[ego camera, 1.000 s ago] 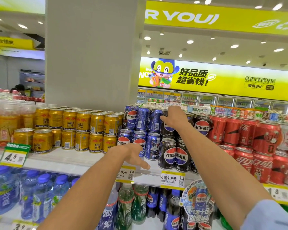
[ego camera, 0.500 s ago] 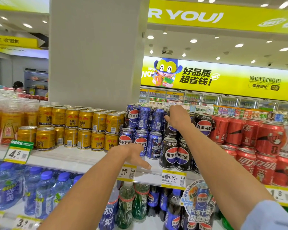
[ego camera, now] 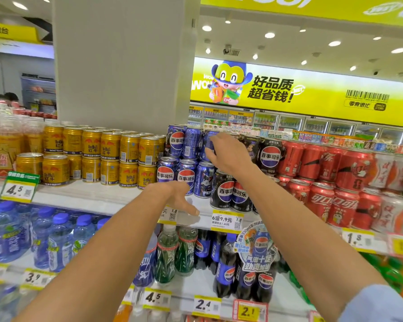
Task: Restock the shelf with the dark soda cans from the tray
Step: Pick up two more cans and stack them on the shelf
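Black Pepsi cans [ego camera: 226,194] stand two tiers high on the top shelf [ego camera: 98,197], between blue Pepsi cans [ego camera: 186,175] and red cola cans [ego camera: 316,198]. My right hand [ego camera: 229,153] is raised in front of the upper tier, where the blue cans meet the black ones [ego camera: 269,156]. Its fingers are loosely apart and I see nothing held in it. My left hand [ego camera: 178,197] hangs open at the shelf's front edge, below the blue cans, with its fingertips beside the price tags [ego camera: 227,220]. No tray is in view.
Gold Red Bull cans [ego camera: 109,156] fill the shelf to the left, in front of a wide grey pillar [ego camera: 123,61]. Water and Pepsi bottles [ego camera: 226,270] stand on the shelf below. White and orange cans [ego camera: 396,205] sit at the far right.
My right hand has come off the top of the upper black can and shifted a little left, its fingers spreading. My left hand has stayed at the shelf edge.
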